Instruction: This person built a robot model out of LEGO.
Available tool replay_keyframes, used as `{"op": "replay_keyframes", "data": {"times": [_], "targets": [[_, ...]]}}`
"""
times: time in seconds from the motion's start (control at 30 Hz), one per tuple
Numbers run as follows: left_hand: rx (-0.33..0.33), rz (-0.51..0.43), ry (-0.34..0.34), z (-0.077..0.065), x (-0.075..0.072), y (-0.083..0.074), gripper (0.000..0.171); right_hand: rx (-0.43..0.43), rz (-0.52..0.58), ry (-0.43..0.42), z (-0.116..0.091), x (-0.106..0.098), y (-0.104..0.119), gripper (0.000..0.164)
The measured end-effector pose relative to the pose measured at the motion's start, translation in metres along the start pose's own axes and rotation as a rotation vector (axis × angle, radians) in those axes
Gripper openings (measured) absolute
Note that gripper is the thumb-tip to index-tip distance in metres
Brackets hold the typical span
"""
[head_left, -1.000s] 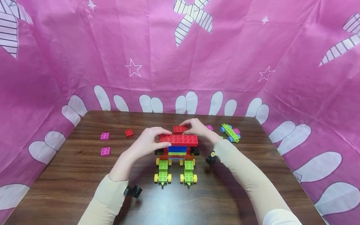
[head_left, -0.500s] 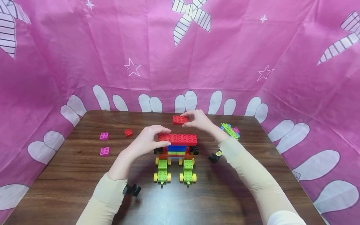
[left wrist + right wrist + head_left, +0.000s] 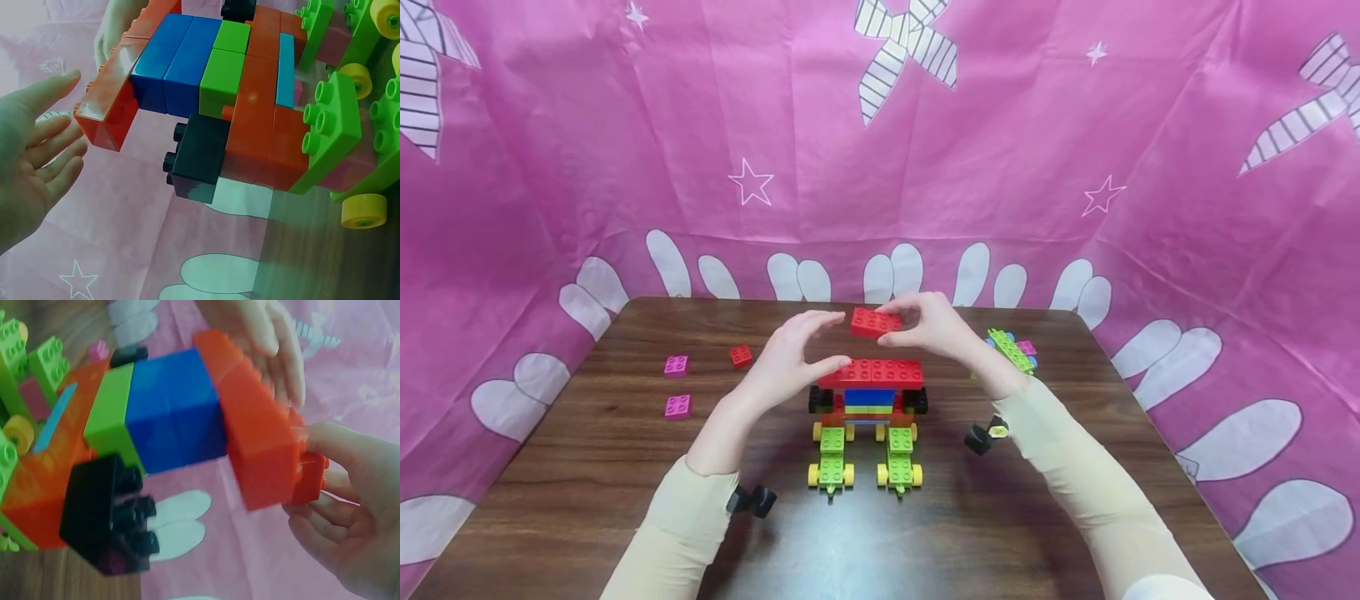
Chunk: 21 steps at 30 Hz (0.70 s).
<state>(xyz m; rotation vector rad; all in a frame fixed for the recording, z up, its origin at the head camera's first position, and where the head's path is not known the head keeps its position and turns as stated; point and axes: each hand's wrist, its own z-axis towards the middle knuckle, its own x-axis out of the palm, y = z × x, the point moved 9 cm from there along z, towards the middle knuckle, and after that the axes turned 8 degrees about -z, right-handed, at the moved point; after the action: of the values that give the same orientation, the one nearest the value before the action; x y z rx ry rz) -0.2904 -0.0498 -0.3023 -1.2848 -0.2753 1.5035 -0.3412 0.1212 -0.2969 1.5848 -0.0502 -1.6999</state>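
A brick-built model stands mid-table on lime wheeled bases (image 3: pixel 832 471) with yellow wheels. Its top is a row of red bricks (image 3: pixel 883 373), above blue bricks (image 3: pixel 869 398) and lime ones. A black brick (image 3: pixel 201 157) sticks out at each side. My right hand (image 3: pixel 934 329) pinches a loose red brick (image 3: pixel 867 322) between thumb and fingers, held above and behind the top row. My left hand (image 3: pixel 784 358) is spread at the row's left end, thumb close to the red bricks, fingers raised and holding nothing.
Two pink bricks (image 3: pixel 677 406) and a small red brick (image 3: pixel 741 356) lie on the left of the wooden table (image 3: pixel 587 467). At the back right stands a lime wheeled base (image 3: pixel 1011 350) with blue wheels, beside a pink brick (image 3: pixel 1026 347). A pink curtain (image 3: pixel 820 167) surrounds the table.
My right hand has lifted the red brick from behind the model, then moved it slightly left and tilted it. My left hand has let go of the top row, its fingers rising.
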Motion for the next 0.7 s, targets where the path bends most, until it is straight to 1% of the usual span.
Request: {"op": "replay_keyframes", "data": {"times": [0.1, 0.2, 0.37, 0.53, 0.7], "targets": [[-0.016, -0.001, 0.000, -0.001, 0.001, 0.001, 0.068, -0.003, -0.007, 0.013, -0.007, -0.001, 0.009, 0.042], [-0.021, -0.009, 0.007, 0.000, 0.002, 0.002, 0.069, -0.009, -0.002, 0.028, -0.012, 0.000, 0.016, 0.042], [-0.008, -0.008, 0.017, 0.001, 0.003, 0.000, 0.067, -0.034, 0.019, 0.047, -0.018, 0.003, 0.025, 0.042], [0.000, 0.005, 0.035, 0.001, 0.006, -0.003, 0.062, -0.068, 0.036, 0.045, -0.021, 0.006, 0.029, 0.040], [0.000, 0.002, 0.056, 0.001, 0.009, -0.005, 0.057, -0.070, 0.030, 0.047, -0.023, 0.009, 0.030, 0.038]]}}
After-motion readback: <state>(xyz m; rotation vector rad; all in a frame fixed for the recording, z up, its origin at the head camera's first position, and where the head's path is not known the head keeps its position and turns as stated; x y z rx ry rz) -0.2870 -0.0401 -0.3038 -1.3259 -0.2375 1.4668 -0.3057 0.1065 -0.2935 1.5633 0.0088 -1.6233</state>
